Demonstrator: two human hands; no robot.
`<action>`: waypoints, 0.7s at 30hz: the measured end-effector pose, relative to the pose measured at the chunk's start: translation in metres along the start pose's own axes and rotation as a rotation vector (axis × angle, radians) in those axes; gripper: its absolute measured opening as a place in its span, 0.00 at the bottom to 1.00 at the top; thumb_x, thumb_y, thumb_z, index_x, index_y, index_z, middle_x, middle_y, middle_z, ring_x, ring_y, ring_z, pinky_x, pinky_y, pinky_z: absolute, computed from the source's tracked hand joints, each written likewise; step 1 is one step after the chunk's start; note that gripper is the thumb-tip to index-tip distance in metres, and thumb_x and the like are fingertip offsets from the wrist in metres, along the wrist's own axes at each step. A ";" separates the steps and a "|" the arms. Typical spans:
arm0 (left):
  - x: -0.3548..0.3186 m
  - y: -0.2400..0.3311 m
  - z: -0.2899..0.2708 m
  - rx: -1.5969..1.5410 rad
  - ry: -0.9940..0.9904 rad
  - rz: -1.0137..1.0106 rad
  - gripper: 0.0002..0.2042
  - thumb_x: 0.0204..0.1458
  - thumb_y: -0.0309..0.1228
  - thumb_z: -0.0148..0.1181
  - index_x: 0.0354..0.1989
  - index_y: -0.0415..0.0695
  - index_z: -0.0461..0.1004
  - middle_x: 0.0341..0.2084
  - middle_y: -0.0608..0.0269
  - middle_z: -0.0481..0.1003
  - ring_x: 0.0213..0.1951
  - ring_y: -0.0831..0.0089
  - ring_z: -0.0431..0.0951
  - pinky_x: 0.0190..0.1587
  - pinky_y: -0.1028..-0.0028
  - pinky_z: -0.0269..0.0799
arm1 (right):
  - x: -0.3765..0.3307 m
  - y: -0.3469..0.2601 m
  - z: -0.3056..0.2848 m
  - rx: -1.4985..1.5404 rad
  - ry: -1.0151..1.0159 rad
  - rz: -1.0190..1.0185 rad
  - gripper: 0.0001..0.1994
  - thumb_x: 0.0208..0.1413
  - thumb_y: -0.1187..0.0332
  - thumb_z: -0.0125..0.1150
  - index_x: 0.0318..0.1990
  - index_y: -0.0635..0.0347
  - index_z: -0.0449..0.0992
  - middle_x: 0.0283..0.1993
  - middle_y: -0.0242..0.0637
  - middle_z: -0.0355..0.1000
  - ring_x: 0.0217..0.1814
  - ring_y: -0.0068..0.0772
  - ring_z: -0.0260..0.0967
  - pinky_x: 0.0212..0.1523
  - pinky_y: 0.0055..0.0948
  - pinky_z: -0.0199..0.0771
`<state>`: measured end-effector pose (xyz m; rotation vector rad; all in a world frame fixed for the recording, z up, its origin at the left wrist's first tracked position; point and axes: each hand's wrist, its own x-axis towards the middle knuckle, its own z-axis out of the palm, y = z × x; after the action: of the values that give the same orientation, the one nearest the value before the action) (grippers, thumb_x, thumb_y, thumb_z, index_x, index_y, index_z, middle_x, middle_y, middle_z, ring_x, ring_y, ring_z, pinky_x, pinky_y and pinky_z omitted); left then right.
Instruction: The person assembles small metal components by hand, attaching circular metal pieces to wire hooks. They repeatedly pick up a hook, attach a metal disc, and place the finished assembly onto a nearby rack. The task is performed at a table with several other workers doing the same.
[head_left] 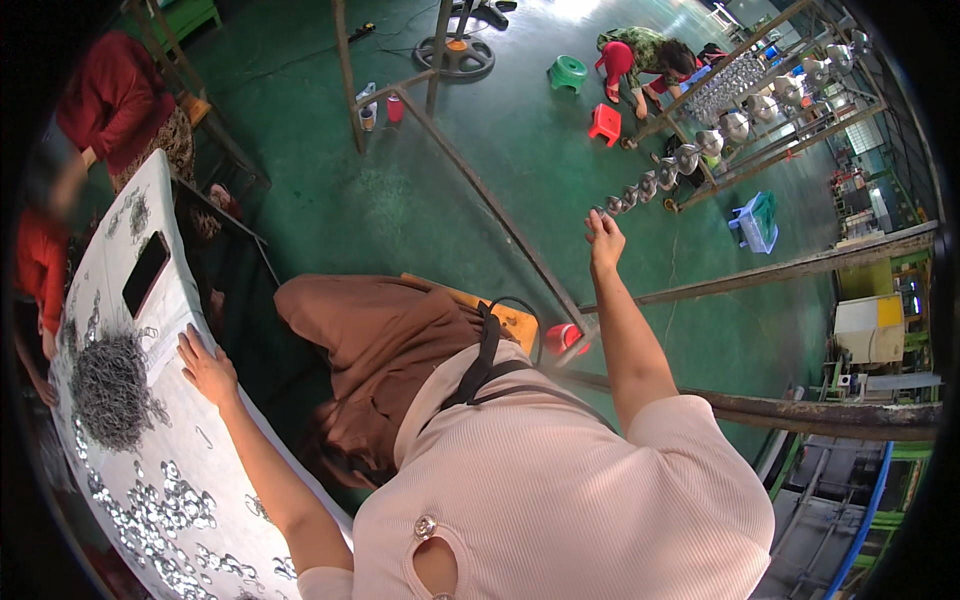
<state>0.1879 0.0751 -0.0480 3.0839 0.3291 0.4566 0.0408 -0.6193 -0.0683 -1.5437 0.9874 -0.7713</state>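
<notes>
My left hand (208,372) lies with fingers stretched out on the edge of the white-covered table (240,440), over a pale slip (165,350). Beside it is a tangled heap of dark wire pieces (110,392), possibly small hooks. Shiny silver round pieces (165,510) are scattered nearer me. Out to the right, my raised right hand (605,240) is closed in a pinch at the near end of a string of shiny cup-shaped metal pieces (665,172). The string runs away toward the far right, its pieces looking larger there. Exactly what the fingertips grip is too small to make out.
A black phone (148,272) lies on the table. Two people are at its far left side; another person (650,70) bends down near green (567,73) and red stools (605,124). Metal frame bars (490,200) cross ahead and right. A pale basket (755,222) stands on the floor.
</notes>
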 end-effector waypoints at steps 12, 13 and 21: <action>0.004 -0.004 0.009 0.025 -0.012 0.014 0.36 0.50 0.28 0.59 0.68 0.56 0.50 0.68 0.60 0.51 0.68 0.57 0.51 0.63 0.48 0.52 | -0.005 -0.006 0.005 -0.001 0.063 0.029 0.12 0.54 0.61 0.65 0.37 0.61 0.80 0.36 0.32 0.78 0.39 0.25 0.77 0.36 0.26 0.72; 0.003 -0.005 0.008 0.027 -0.009 0.014 0.36 0.50 0.28 0.59 0.68 0.56 0.50 0.68 0.60 0.51 0.68 0.57 0.51 0.63 0.48 0.52 | -0.006 -0.008 0.004 -0.015 0.062 0.019 0.12 0.54 0.61 0.65 0.36 0.61 0.80 0.35 0.31 0.78 0.38 0.25 0.77 0.35 0.25 0.72; 0.002 0.000 0.001 -0.003 -0.034 -0.006 0.36 0.50 0.27 0.59 0.68 0.55 0.50 0.68 0.60 0.51 0.68 0.58 0.50 0.64 0.49 0.50 | -0.003 -0.022 0.007 -0.098 0.063 -0.034 0.12 0.53 0.60 0.65 0.35 0.60 0.80 0.32 0.30 0.78 0.35 0.23 0.77 0.33 0.24 0.71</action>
<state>0.1897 0.0758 -0.0484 3.0829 0.3371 0.4039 0.0493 -0.6120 -0.0481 -1.6324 1.0609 -0.8102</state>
